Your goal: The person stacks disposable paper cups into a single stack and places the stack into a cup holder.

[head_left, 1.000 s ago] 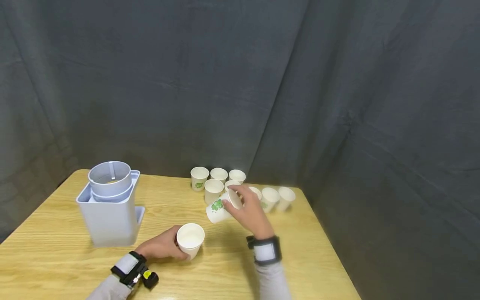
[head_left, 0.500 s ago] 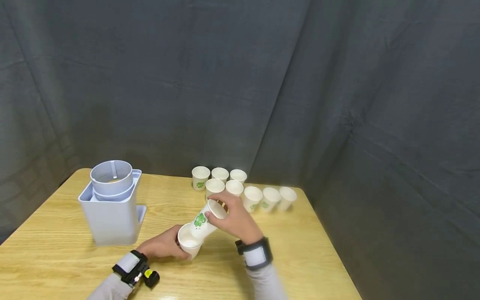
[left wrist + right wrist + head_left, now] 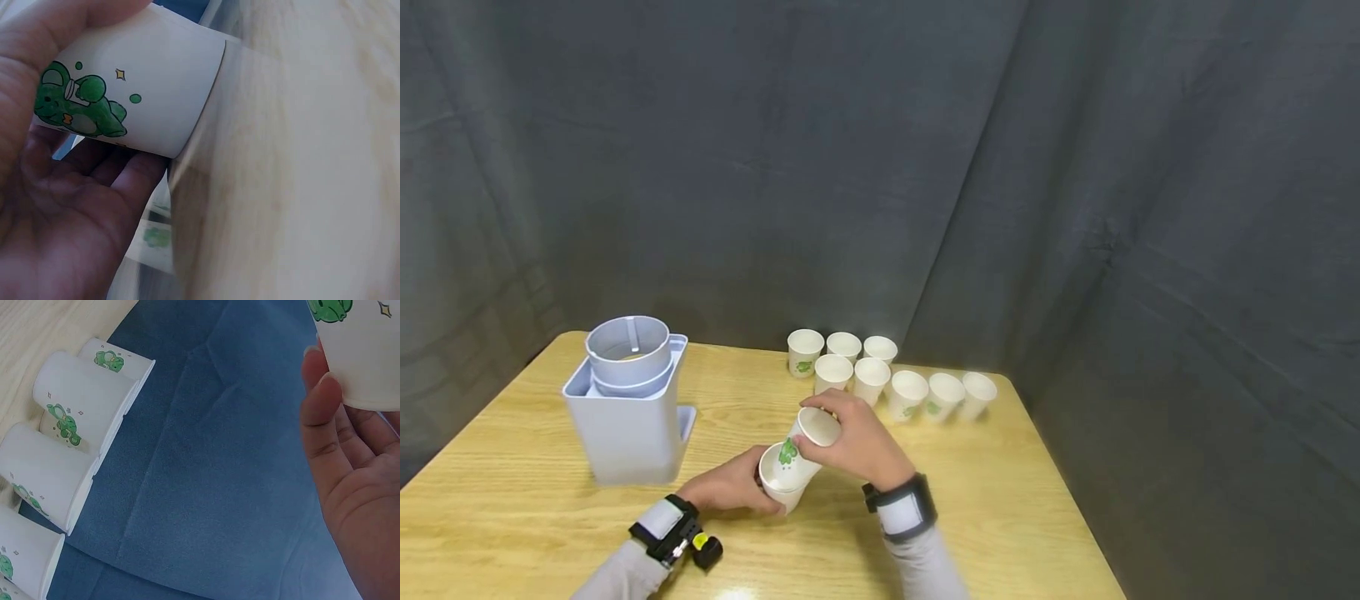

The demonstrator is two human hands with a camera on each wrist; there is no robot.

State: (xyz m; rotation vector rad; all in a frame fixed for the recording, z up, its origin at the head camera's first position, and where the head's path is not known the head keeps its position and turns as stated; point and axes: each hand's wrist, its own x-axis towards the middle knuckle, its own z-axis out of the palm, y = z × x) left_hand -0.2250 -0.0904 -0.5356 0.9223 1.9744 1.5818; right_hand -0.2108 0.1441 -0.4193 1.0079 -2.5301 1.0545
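Observation:
My left hand [image 3: 733,483] grips a white paper cup [image 3: 785,499] low over the table, mouth upward. A green cartoon animal is printed on this cup, as the left wrist view shows, with the thumb over its upper side and fingers beneath. The right hand [image 3: 861,446] pinches a second paper cup [image 3: 803,461] near its rim, thumb on one side and fingers on the other. That second cup is tilted, its base down inside the mouth of the left cup. In the right wrist view the thumb [image 3: 322,403] presses near the rim of the held cup [image 3: 369,362].
Several white paper cups [image 3: 908,395] stand mouth up in rows at the back of the wooden table [image 3: 1000,500]. A light grey square bin with a round container [image 3: 628,350] in its top stands at the left. Dark curtains [image 3: 737,167] hang behind the table and to the right.
The right hand has moved left and down with its cup, from above the table into the mouth of the left cup. The left hand has stayed nearly in place.

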